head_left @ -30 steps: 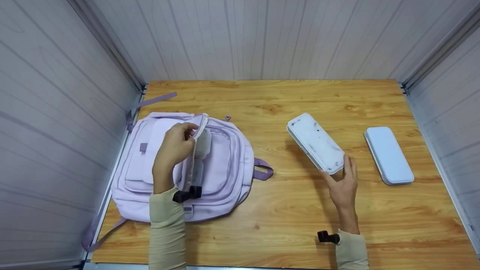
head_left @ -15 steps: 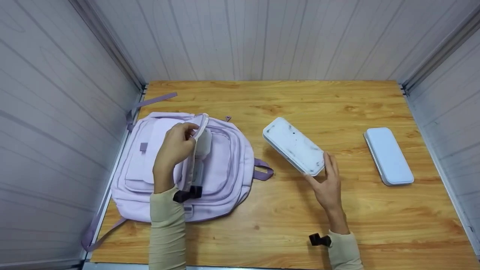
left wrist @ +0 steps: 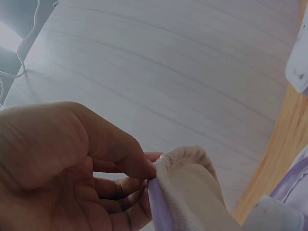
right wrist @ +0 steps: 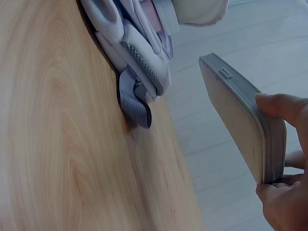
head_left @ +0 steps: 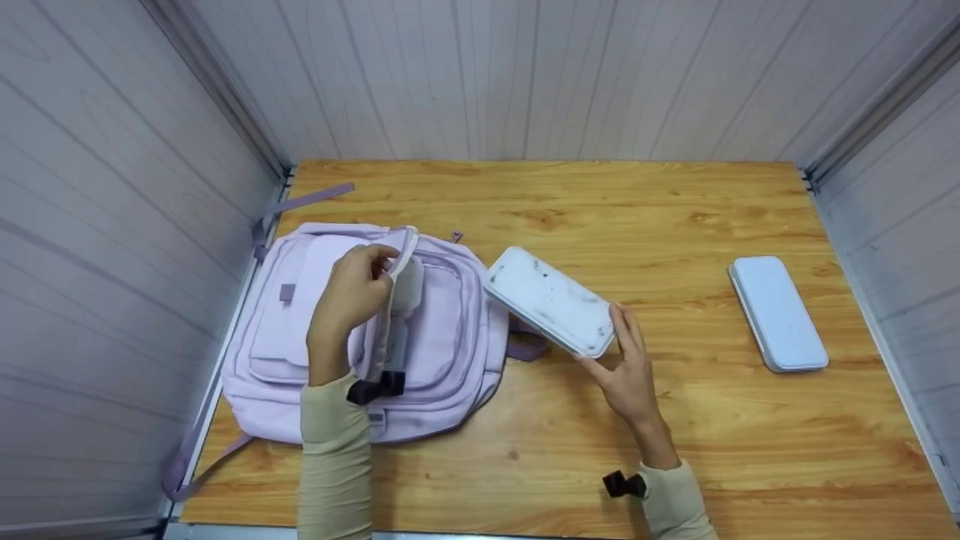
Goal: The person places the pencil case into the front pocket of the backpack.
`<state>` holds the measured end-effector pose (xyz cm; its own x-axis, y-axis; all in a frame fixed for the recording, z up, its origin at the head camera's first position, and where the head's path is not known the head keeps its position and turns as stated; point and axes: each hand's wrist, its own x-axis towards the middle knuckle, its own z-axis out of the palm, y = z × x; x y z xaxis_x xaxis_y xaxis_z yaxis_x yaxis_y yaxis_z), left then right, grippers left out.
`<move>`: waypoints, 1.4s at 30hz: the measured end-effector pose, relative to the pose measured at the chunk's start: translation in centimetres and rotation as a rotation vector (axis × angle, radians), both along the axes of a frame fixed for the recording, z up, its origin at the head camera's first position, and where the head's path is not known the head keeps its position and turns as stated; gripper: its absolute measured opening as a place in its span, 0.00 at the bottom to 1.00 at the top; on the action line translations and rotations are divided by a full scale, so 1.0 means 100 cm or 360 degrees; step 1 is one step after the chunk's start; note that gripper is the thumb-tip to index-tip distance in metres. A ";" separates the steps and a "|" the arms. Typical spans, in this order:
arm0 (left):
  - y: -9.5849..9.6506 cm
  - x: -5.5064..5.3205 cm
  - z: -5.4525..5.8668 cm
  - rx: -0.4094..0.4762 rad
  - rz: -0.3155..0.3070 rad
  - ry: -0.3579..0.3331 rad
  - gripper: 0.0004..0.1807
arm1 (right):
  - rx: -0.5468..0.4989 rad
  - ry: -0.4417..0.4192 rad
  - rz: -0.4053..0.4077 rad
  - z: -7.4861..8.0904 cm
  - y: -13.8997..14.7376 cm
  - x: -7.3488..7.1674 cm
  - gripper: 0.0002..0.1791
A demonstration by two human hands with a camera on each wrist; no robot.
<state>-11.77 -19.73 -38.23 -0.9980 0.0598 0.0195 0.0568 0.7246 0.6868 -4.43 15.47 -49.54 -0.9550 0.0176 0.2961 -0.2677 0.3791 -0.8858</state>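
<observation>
Well, in the head view a lilac backpack point(head_left: 442, 322) lies on the wooden surface point(head_left: 637, 210), its pocket edge point(head_left: 382, 341) raised and white boxes point(head_left: 407, 289) showing just inside. Off the backpack's right side sticks a purple loop point(head_left: 527, 347), partly covered by the marbled case point(head_left: 553, 302), which is just right of the backpack, its far corner overlapping the bag's rim. A pale blue case point(head_left: 780, 313) lies well apart, farther right of the backpack. Straps point(head_left: 315, 198) trail from the bag's left side, and pale streaked panels point(head_left: 480, 75) wall the surface in. Over the backpack, the left hand point(head_left: 352, 289) pinches the pocket edge, fingers closed; right of the bag, the right hand point(head_left: 628, 379) grips the marbled case's near end, fingers parted by its width. In the left wrist view, cream lining point(left wrist: 197, 192) shows inside the backpack's pinched edge; beyond are a white cable point(left wrist: 22, 53) and a bright light point(left wrist: 9, 37). In the right wrist view, the marbled case is tilted, clear of the surface and apart from the backpack's mesh side point(right wrist: 143, 67).
</observation>
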 end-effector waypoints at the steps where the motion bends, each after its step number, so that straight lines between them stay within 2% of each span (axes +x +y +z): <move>1: 0.000 0.000 0.000 0.0001 0.0001 0.0000 0.21 | 0.0011 0.0024 0.0013 0.000 -0.002 0.000 0.47; 4: 0.001 0.000 0.001 0.0009 -0.0001 -0.0006 0.21 | 0.0036 0.0080 0.0051 -0.002 -0.007 0.000 0.47; 6: 0.001 0.000 0.001 0.0008 -0.0003 -0.0004 0.21 | 0.0038 0.0090 0.0076 -0.010 -0.009 -0.002 0.47; 11: 0.001 0.000 0.001 0.0005 -0.0005 -0.0006 0.20 | 0.0077 0.0024 0.0119 -0.030 -0.013 -0.005 0.50; 13: 0.001 0.000 0.001 0.0004 -0.0004 -0.0009 0.20 | 0.0110 0.0007 0.0143 -0.033 -0.015 -0.005 0.50; 22: 0.002 0.001 0.001 -0.0007 -0.0012 -0.0002 0.20 | 0.0168 0.0058 0.0287 -0.033 -0.031 0.000 0.49; 30: 0.003 0.001 0.001 -0.0001 -0.0013 -0.0012 0.21 | 0.0151 0.0077 0.0430 -0.032 -0.045 0.000 0.49; 31: 0.003 0.001 0.000 0.0003 -0.0013 -0.0014 0.21 | 0.0140 0.0090 0.0448 -0.028 -0.048 0.001 0.48; 36: 0.003 0.001 0.000 0.0011 -0.0010 -0.0010 0.20 | 0.0099 0.0152 0.0507 -0.029 -0.061 0.001 0.48; 42: 0.003 0.001 0.001 0.0011 -0.0004 -0.0011 0.20 | 0.0125 0.0241 0.0613 -0.038 -0.071 -0.002 0.48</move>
